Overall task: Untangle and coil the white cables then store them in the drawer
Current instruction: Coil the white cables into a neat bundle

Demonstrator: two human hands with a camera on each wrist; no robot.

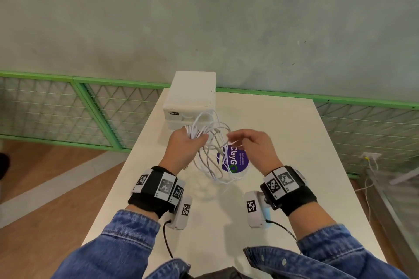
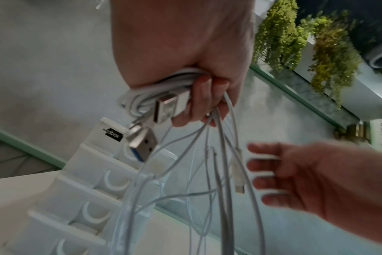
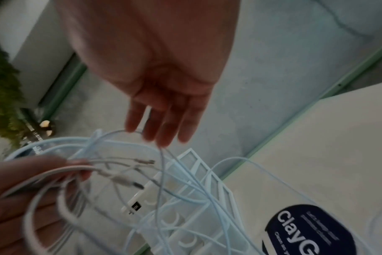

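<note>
Several white cables (image 1: 210,154) hang downward from left hand (image 1: 181,149); loops vertical.

two hands (image 1: 184,147), one drawer unit (image 1: 190,99), perhaps three white cables (image 1: 210,158).

Tangled white cables (image 1: 210,156) bunched aloft, loops drooping to the table before the shut white drawer unit (image 1: 190,97).

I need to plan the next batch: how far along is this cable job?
Early stage. Done: the left hand grips part of the white cables gathered in a bunch. In hand: the right hand, fingers straight, reaches into loops still hanging tangled over the table. Left: separating, coiling, and storing; the drawer unit looks closed.
</note>
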